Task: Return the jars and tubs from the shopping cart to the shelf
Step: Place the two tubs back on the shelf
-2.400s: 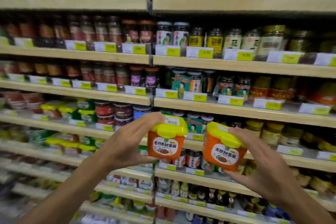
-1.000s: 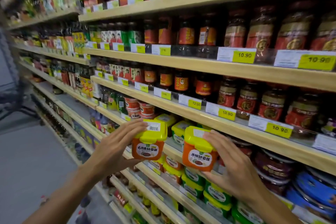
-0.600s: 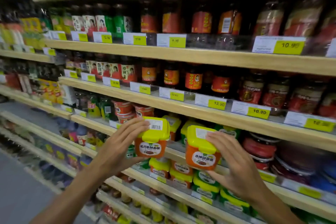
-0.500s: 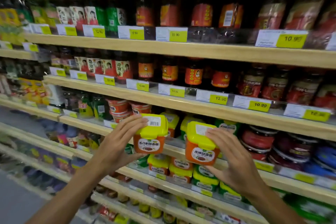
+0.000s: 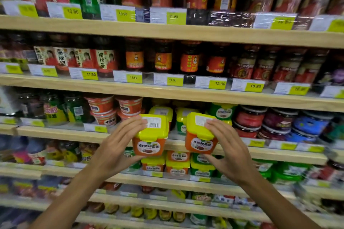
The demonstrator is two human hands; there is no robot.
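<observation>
My left hand (image 5: 119, 147) grips an orange tub with a yellow lid (image 5: 150, 135), a barcode sticker on top. My right hand (image 5: 229, 150) grips a second orange tub with a yellow lid (image 5: 200, 133), tilted a little to the left. Both tubs hang in front of the wooden shelf (image 5: 61, 133), just before a row of like yellow-lidded tubs (image 5: 162, 112) that stand on it. More orange and green tubs (image 5: 177, 163) are stacked on the shelf below my hands. The shopping cart is out of view.
Red cups (image 5: 101, 107) stand left of the yellow-lidded row, green-lidded tubs (image 5: 221, 111) and red and blue round jars (image 5: 249, 121) to the right. Dark sauce jars (image 5: 162, 57) fill the shelves above, behind price tags (image 5: 217, 83).
The view has swung to face the shelf squarely and come closer. Both hands have carried the two tubs up to the level of the shelf with the yellow-lidded tubs.
</observation>
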